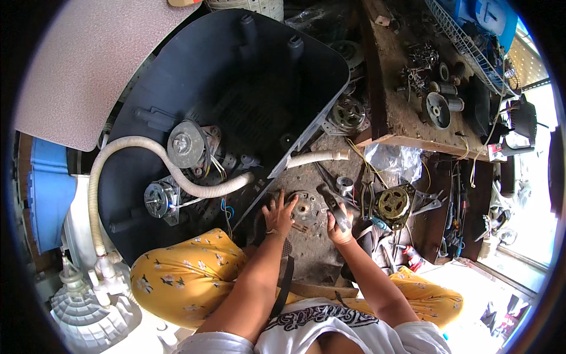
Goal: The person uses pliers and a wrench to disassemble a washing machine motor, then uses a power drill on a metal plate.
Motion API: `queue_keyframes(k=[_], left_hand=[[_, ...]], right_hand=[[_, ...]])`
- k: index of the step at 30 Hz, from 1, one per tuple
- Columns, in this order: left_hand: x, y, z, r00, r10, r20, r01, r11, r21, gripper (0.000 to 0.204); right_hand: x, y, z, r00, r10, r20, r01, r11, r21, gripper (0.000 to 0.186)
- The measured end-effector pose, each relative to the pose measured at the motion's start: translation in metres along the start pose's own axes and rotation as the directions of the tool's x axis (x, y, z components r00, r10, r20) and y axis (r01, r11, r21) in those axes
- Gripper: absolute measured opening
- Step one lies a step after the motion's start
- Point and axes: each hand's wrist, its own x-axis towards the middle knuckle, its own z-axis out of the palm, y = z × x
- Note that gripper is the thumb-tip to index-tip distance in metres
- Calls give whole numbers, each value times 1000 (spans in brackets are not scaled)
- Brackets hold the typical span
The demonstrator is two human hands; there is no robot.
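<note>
A round grey metal disc (305,207), with a hole in its middle and smaller holes around it, lies on the dirty work surface between my hands. My left hand (279,217) rests at its left side, fingers spread and holding nothing, the fingertips at the rim. My right hand (339,229) is closed around a dark, long metal tool (332,203); the grip hides its kind. That tool slants up and left beside the disc's right edge. Just beyond it stands a small grey metal ring or cup (344,184).
A large black plastic housing (236,76) fills the upper left, holding two motors (187,144) and a ribbed hose (132,141). Right of my hands sits a yellowish motor (394,203) among loose tools. A wooden bench (407,127) with metal parts stands at upper right.
</note>
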Motion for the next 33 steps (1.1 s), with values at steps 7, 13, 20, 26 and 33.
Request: queue_keyframes(k=[7, 13, 20, 26, 33], left_hand=[[5, -1, -13, 996, -4, 89, -1, 999, 48, 90], [3, 2, -14, 996, 19, 86, -21, 999, 26, 92], [4, 5, -7, 1000, -3, 24, 3, 1000, 27, 96], [6, -6, -6, 1000, 3, -21, -3, 1000, -14, 84], [11, 0, -18, 997, -73, -18, 73, 997, 4, 59]], right_hand=[[28, -9, -11, 931, 348, 112, -316, 919, -235, 21], [-18, 32, 12, 858, 391, 333, -256, 888, -382, 22], [-47, 45, 6, 885, 330, 329, -200, 907, -371, 23], [-47, 39, -1, 936, 239, 258, -161, 944, -289, 23], [-48, 49, 18, 942, 336, -7, -326, 908, -264, 24]])
